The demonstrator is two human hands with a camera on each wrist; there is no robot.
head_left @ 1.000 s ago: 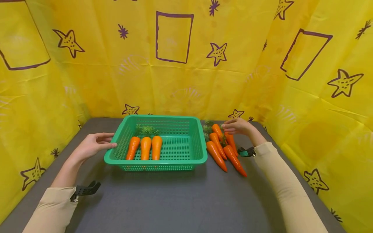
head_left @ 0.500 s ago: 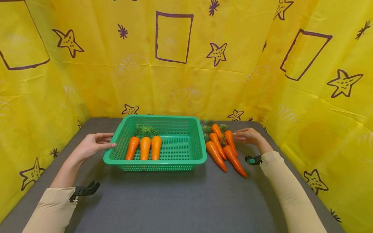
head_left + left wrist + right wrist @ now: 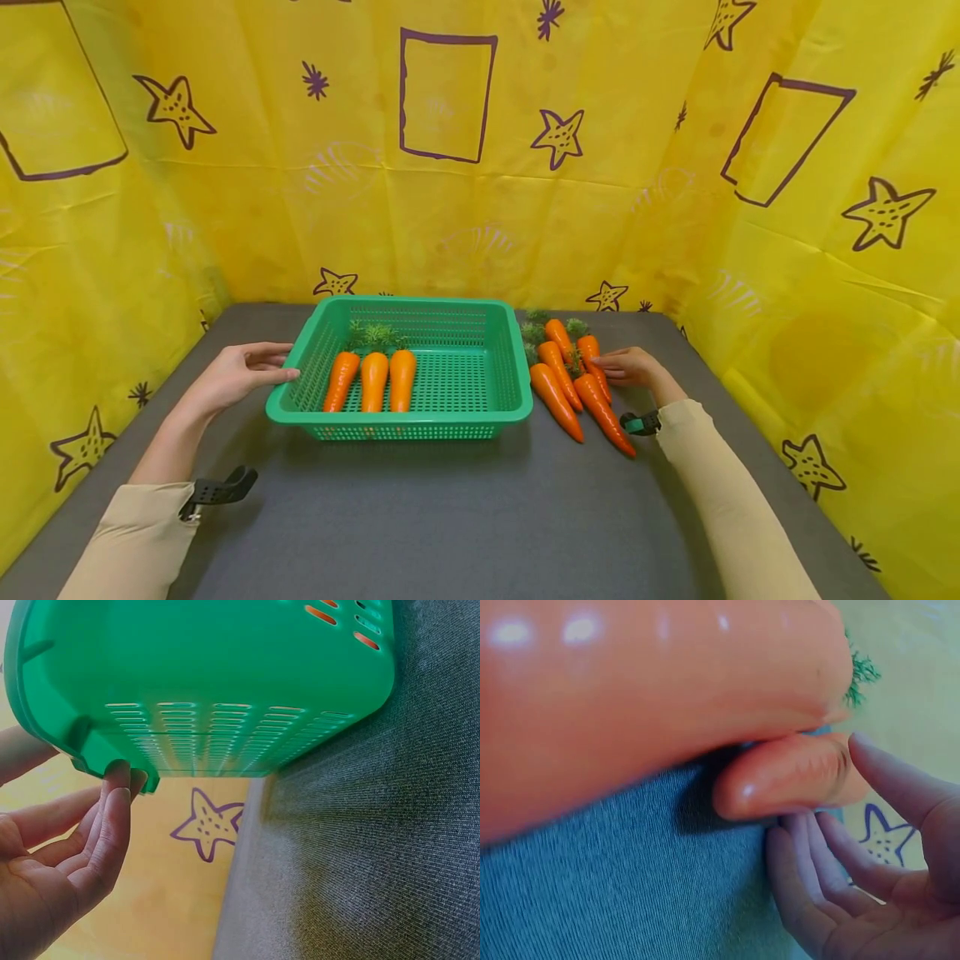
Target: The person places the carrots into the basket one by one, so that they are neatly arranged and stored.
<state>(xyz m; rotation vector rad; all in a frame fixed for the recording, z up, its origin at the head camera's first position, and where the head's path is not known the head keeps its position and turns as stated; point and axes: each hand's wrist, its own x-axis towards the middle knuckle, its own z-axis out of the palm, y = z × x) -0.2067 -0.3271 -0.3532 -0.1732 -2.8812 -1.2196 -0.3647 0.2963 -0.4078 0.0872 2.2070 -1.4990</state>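
Note:
A green plastic basket (image 3: 397, 417) stands on the table with three carrots (image 3: 372, 383) lying side by side inside, green tops toward the back. My left hand (image 3: 228, 377) holds the basket's left rim, thumb on top; in the left wrist view its fingertips (image 3: 116, 780) are against the rim's underside. Right of the basket lies a heap of several carrots (image 3: 557, 402). My right hand (image 3: 637, 367) is at the rightmost carrot (image 3: 590, 354), fingertips beside it. In the right wrist view, that carrot (image 3: 787, 776) lies between spread thumb and fingers, still on the table.
The dark grey table (image 3: 450, 517) spreads in front of the basket. Yellow cloth (image 3: 450, 217) with purple star drawings hangs behind and at both sides. One large carrot (image 3: 652, 697) fills the upper right wrist view.
My right hand drew back from above the heap to its right side, then moved in to the rightmost carrot. My left hand and the basket have barely moved.

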